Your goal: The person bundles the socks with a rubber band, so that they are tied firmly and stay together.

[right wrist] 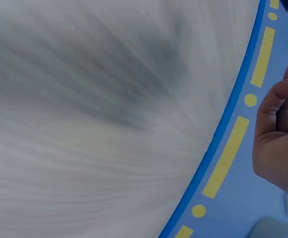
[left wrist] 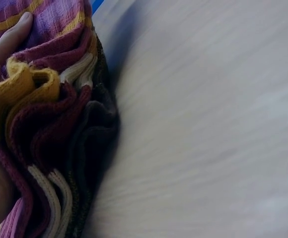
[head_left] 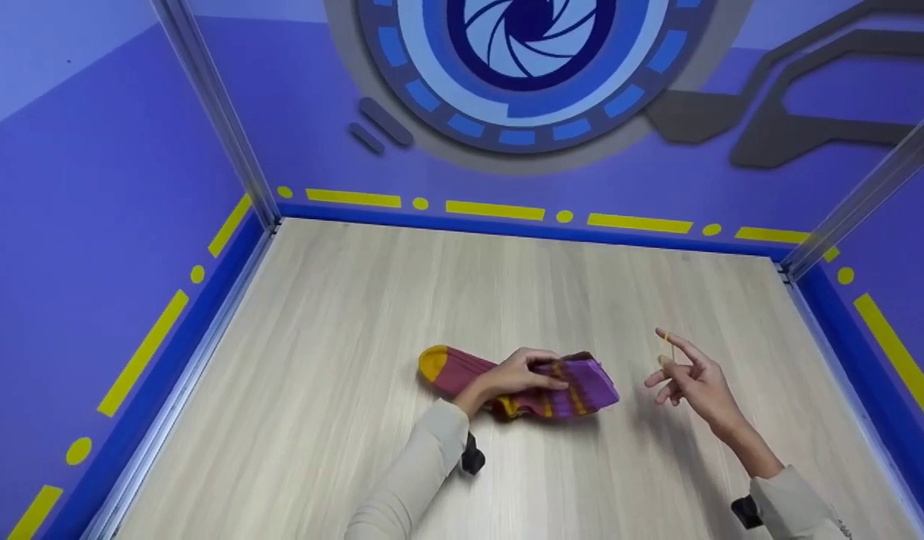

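A stack of knitted socks [head_left: 582, 386] lies across the middle of the table, with purple and yellow-striped cuffs at its right end. At the left end a maroon foot with a yellow toe sticks out. My left hand [head_left: 516, 375] grips the stack around its middle, its thumb over the striped cuff. In the left wrist view the layered socks [left wrist: 49, 119] show maroon, mustard, cream and dark folds. To the right, apart from the socks, my right hand [head_left: 700, 384] holds a thin yellowish rubber band [head_left: 672, 349], stretched between index finger and thumb above the table.
The pale wood-grain table [head_left: 342, 300] is enclosed by a blue back wall [head_left: 297, 112] and side walls with yellow dashes. Metal posts [head_left: 226, 112] stand at the back corners. Dark wrist cameras [head_left: 472, 454] sit under both sleeves.
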A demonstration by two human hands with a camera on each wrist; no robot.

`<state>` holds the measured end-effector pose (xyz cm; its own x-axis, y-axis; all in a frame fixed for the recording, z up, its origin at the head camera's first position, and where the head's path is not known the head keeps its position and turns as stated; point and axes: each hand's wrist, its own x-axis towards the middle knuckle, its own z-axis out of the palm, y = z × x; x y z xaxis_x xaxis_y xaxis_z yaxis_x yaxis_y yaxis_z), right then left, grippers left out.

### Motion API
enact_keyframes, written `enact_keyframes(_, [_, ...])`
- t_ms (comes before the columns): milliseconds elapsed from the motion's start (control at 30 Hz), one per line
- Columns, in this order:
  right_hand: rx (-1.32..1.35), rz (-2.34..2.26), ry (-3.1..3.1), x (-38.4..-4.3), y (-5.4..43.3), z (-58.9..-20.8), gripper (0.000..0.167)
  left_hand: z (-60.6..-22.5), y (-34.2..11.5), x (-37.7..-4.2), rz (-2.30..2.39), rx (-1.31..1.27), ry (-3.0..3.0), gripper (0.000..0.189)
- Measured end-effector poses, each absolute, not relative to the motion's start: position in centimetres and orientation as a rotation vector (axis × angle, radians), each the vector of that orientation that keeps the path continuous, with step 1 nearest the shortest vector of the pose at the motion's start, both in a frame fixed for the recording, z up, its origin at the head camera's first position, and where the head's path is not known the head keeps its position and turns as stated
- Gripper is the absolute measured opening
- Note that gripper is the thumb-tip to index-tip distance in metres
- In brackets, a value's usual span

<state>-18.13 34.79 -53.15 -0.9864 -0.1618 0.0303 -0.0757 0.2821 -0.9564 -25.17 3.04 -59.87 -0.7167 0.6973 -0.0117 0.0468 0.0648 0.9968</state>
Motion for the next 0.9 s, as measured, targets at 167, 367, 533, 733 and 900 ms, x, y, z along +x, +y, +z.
enact_keyframes(167, [-0.311,-1.71,2.61,-18.3,33.1,-52.1,0.05,-59.8,3.1,-25.3,1.704,0.737,1.866,0.028])
enact_keyframes(367, [-0.431,-1.371,2.99,-18.3,31.0,-50.9,0.04,-59.9,3.5,-25.2,1.692,0.769,1.924,0.026])
enact_keyframes(533, [-0.52,-0.821,3.303,-17.8,29.4,-50.4,0.053,-60.0,3.8,-25.0,1.663,0.762,1.991,0.028])
enact_keyframes(733, [-0.572,-0.496,3.387,-17.5,27.4,-50.6,0.063,-59.9,4.1,-24.7,1.595,0.771,2.104,0.033])
enact_keyframes(900, [-0.555,-0.322,3.331,-17.8,26.2,-50.6,0.063,-60.0,4.2,-24.6,1.544,0.774,2.161,0.034])
